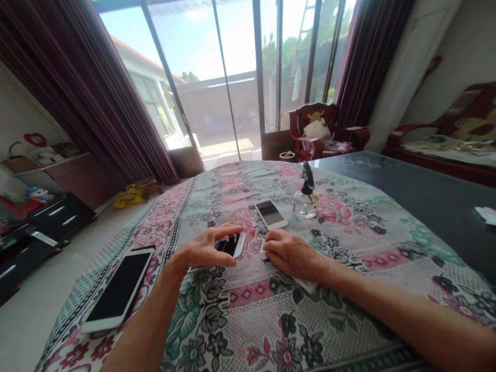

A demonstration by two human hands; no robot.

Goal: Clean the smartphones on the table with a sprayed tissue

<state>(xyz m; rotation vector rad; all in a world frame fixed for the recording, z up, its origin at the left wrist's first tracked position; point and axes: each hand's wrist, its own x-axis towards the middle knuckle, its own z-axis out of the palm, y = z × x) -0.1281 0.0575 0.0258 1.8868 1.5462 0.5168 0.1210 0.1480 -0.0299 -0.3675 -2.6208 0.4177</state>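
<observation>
My left hand [199,248] reaches across a white-edged smartphone [239,246], its thumb at the near edge and its fingers along the far one. The phone's dark screen shows between them. To its right, my right hand [289,253] is closed with its fingers bent round a white cloth or tissue [308,284], part of which sticks out under the wrist. Just beyond that hand lies a second white smartphone [270,213], screen up. A clear spray bottle [305,204] with a black trigger head stands upright behind it. A larger white phone or small tablet [120,289] rests left of my left forearm.
A flowered tablecloth [287,320] covers the round-edged table. A dark tabletop [434,199] adjoins it on the right, bearing a white item [485,215]. Beyond are a carved wooden chair [315,129], glass doors and purple curtains. A yellow bag [129,196] sits on the floor.
</observation>
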